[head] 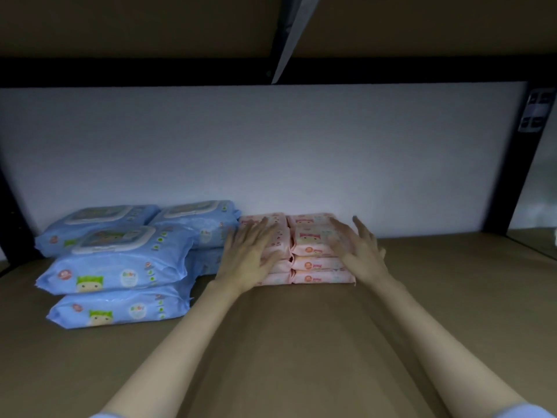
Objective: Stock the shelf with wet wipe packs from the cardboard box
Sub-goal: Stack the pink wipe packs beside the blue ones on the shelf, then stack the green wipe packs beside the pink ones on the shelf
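Head view: pink wet wipe packs [313, 251] are sitting in two side-by-side stacks on the brown shelf [301, 342], close to the white back wall [271, 146]. Left hand [251, 251] is lying flat over the left stack, fingers straight and spread; right hand [360, 247] is reaching along the right side of the right stack, fingers spread, exact contact unclear. Neither grip is closing round a pack; both are wide. Blue wet wipe packs [120, 267] are lying stacked just left of the pink ones.
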Demonstrator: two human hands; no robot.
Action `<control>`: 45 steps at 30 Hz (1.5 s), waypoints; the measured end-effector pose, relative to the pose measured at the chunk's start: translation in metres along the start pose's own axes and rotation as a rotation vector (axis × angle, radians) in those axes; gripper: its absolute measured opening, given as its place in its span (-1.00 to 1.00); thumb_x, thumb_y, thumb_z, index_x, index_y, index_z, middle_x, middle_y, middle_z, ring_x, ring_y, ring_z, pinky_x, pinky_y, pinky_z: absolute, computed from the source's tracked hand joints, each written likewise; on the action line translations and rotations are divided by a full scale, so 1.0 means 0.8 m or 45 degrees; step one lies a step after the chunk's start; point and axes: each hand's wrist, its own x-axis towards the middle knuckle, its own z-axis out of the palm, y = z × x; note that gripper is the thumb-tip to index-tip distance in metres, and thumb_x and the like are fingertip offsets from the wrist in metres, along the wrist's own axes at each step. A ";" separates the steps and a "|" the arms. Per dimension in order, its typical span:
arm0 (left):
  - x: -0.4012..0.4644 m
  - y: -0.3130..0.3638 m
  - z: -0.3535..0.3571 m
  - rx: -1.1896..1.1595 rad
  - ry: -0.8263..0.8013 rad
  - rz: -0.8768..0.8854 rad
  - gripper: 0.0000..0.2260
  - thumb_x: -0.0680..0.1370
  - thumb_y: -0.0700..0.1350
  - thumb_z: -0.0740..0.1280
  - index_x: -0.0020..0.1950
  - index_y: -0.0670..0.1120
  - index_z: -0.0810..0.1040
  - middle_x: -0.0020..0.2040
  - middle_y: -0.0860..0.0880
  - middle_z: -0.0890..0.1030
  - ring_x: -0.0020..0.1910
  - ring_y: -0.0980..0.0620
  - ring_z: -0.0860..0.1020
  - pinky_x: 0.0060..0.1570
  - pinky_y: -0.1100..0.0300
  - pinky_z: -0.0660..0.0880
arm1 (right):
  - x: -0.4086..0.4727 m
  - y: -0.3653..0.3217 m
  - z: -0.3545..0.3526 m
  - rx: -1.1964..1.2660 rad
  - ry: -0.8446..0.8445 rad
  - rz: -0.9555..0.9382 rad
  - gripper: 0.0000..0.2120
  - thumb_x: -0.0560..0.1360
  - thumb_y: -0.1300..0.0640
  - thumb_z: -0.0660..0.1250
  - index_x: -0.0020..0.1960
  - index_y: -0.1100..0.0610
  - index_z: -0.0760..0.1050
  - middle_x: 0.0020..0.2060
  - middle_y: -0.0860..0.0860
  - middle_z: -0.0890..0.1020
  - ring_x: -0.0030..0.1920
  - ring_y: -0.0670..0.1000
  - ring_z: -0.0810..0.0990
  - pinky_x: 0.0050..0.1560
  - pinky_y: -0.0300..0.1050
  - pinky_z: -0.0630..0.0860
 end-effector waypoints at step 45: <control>-0.164 0.033 -0.079 0.013 -0.186 -0.013 -0.55 0.57 0.09 0.16 0.43 0.01 0.24 0.39 -0.07 0.35 0.37 -0.11 0.30 0.28 -0.01 0.25 | -0.178 -0.082 0.006 -0.126 0.041 -0.183 -0.50 0.46 -0.07 0.33 0.34 0.05 0.39 0.38 0.11 0.36 0.39 0.17 0.26 0.35 0.07 0.26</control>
